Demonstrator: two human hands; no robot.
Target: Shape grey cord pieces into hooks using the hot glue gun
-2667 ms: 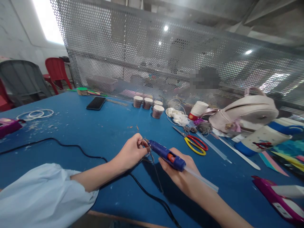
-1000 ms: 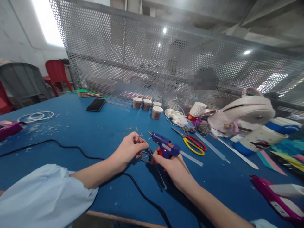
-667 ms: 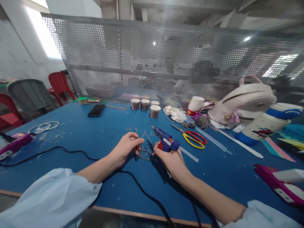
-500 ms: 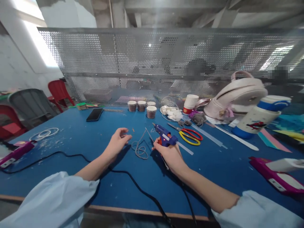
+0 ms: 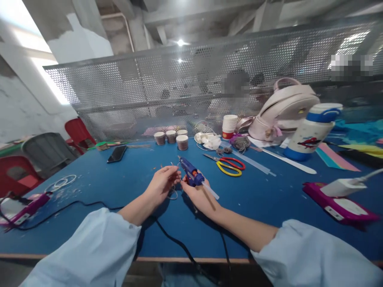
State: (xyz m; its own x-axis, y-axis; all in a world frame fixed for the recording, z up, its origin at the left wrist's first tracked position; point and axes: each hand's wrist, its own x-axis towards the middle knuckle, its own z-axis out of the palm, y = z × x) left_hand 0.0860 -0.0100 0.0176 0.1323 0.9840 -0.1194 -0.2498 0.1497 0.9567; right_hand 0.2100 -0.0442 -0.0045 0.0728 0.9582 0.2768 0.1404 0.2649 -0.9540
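My right hand is wrapped round a blue glue gun with a clear glue stick poking out of its back; the nozzle points away to the upper left. My left hand sits just left of the nozzle, fingers pinched on a thin grey wire whose loops rest on the blue table. The two hands nearly touch. A black cord runs under my left forearm toward the near edge.
Red and yellow scissors and a glue stick lie right of the gun. Small cups, stacked paper cups, a pink bag and a bottle line the back by a perforated metal screen. A phone lies left; pink devices sit at both sides.
My left hand let go of the wire, opened, then came back and pinched it again by the gun's nozzle. The camera tilted upward and the hands now appear farther away.
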